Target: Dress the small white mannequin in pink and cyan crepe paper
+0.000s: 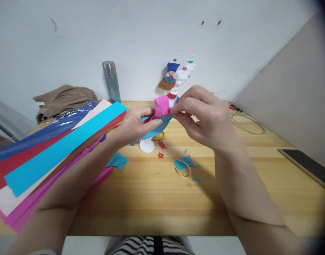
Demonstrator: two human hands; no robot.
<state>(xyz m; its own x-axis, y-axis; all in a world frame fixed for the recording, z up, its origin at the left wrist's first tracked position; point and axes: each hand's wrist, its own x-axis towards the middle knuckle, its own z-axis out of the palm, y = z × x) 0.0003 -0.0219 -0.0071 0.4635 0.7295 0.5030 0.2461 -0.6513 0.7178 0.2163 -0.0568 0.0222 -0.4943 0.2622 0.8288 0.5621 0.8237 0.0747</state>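
In the head view, my left hand (138, 123) is closed, its thumb and fingers pinching the lower edge of a bright pink piece of paper or cloth (161, 107). This pink piece lies against a white figure (172, 102) with a red band. My right hand (202, 111) has its fingertips pinched together at the pink piece's right edge, beside the white figure; a bit of blue shows there. Blue material (161, 126) hangs below both hands. Under it, a round white disc (147, 145) with small holes faces me.
Coloured strips (67, 145) lie across the left side, partly over my left forearm's area. A flask (112, 82), brown cloth (65, 99) and decorated figure (171, 76) stand behind. Blue scraps (184, 163), red flower cutouts (160, 155), a white ring (187, 171) and a phone (307, 166) lie on the table.
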